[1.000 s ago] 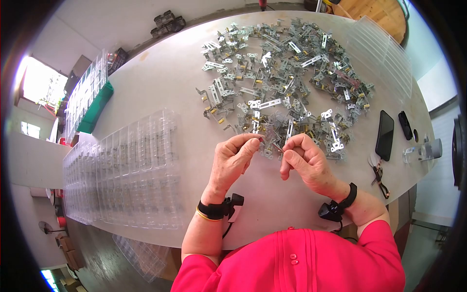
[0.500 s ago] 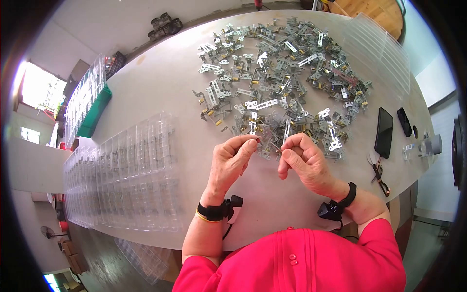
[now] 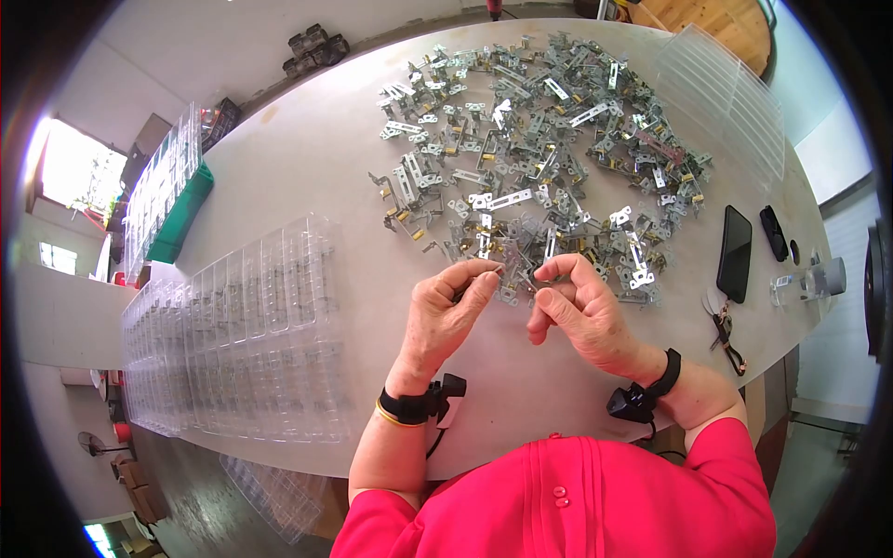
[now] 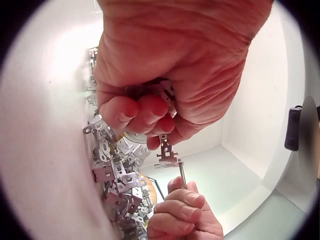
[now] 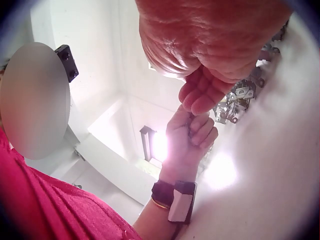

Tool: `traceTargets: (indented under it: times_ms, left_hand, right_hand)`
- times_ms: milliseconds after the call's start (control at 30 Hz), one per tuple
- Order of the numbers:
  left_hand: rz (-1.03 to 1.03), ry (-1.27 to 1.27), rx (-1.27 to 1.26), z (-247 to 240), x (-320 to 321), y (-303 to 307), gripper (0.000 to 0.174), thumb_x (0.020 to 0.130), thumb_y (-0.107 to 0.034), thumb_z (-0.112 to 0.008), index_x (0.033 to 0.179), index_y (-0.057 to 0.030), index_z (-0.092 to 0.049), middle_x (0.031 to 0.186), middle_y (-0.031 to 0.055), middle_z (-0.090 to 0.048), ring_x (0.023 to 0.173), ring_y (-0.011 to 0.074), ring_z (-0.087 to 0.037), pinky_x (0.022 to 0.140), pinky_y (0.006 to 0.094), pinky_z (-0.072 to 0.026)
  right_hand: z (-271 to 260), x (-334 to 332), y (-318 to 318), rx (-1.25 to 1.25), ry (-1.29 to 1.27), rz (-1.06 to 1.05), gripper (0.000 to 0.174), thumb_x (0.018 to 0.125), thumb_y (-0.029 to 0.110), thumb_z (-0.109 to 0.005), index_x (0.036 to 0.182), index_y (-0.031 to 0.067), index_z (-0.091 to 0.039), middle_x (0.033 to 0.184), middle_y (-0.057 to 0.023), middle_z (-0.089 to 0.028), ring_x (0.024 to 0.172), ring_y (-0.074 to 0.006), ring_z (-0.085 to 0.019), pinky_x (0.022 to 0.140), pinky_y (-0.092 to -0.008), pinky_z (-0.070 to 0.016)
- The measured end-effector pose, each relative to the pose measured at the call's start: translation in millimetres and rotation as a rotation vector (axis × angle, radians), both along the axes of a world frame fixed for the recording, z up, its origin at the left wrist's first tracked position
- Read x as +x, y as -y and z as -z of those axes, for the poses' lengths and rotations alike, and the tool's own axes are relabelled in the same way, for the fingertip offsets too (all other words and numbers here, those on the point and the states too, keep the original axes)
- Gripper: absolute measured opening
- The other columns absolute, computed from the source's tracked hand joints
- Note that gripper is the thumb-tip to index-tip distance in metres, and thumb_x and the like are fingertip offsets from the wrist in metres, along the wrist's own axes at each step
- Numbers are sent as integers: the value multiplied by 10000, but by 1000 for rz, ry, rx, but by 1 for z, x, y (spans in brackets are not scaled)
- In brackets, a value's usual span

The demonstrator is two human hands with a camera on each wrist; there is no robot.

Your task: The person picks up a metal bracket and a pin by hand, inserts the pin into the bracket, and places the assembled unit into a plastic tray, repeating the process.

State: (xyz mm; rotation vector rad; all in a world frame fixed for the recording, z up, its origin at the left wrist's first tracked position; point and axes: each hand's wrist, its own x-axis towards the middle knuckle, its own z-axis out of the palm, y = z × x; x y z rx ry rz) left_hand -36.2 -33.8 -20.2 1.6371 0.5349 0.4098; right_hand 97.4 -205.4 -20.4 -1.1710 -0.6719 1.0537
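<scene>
My left hand (image 3: 444, 312) pinches a small perforated metal bracket (image 4: 167, 152) between thumb and fingers. More metal (image 4: 167, 91) shows within the curl of that hand in the left wrist view. Opposite it, my right hand (image 3: 591, 316) grips a thin metal rod (image 4: 183, 175), whose end meets the bracket's tip. The two hands face each other above the table, just in front of a heap of metal brackets (image 3: 507, 200). In the right wrist view my right hand's curled fingers (image 5: 202, 95) overlap the left fingertips and hide the rod.
Clear plastic compartment trays (image 3: 251, 325) lie on the table at left, with a green box (image 3: 183, 212) beyond them. Another clear tray (image 3: 730, 102) is at the far right. A phone (image 3: 735, 256), a black case (image 3: 774, 236) and a bottle (image 3: 809, 285) stand along the right side.
The left fingertips have shifted slightly to the right and turned. The right fingers have altered their curl a little around the rod. The heap looks unchanged.
</scene>
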Motion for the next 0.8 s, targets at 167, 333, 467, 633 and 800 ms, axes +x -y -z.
traceTargets:
  times_ms: [167, 333, 467, 633, 800]
  left_hand:
    - [83, -1, 76, 2, -1, 1, 177, 963, -132, -683, 1079, -6, -726, 718, -60, -582, 652, 10, -463, 560, 197, -387]
    - [122, 34, 141, 9, 1, 1, 170, 932, -134, -702, 1048, -12, -723, 651, -33, -558, 611, 29, -443, 537, 227, -389]
    - [128, 30, 174, 9, 1, 4, 167, 929, -139, -707, 1039, -14, -722, 646, -15, -557, 600, 40, -447, 530, 239, -393]
    - [210, -61, 184, 0, -2, 3, 152, 932, -100, -703, 1049, -6, -728, 743, -29, -622, 678, 30, -497, 588, 220, -423]
    - [345, 36, 148, -1, -1, 5, 183, 938, -156, -706, 1033, 0, -718, 662, 5, -576, 588, 59, -484, 534, 253, -414]
  right_hand:
    - [-2, 0, -1, -8, -8, -21, 314, 1053, 190, -538, 1277, 14, -406, 849, -85, -682, 776, -139, -658, 750, -291, -538]
    - [1, 1, -1, 21, -69, -89, 267, 1053, 190, -538, 1244, 27, -447, 853, -86, -692, 776, -142, -673, 731, -292, -553]
    - [3, 0, -1, -5, -36, -72, 210, 1053, 191, -537, 1188, 39, -487, 858, -89, -700, 743, -142, -676, 691, -287, -558]
    - [-8, 0, 1, -177, 4, -29, 151, 1046, 216, -552, 1070, 68, -538, 719, 14, -594, 566, -72, -593, 513, -230, -491]
    - [-5, 1, 2, -140, 136, 15, 154, 1048, 229, -546, 1032, 76, -538, 678, 39, -534, 495, -37, -502, 439, -213, -396]
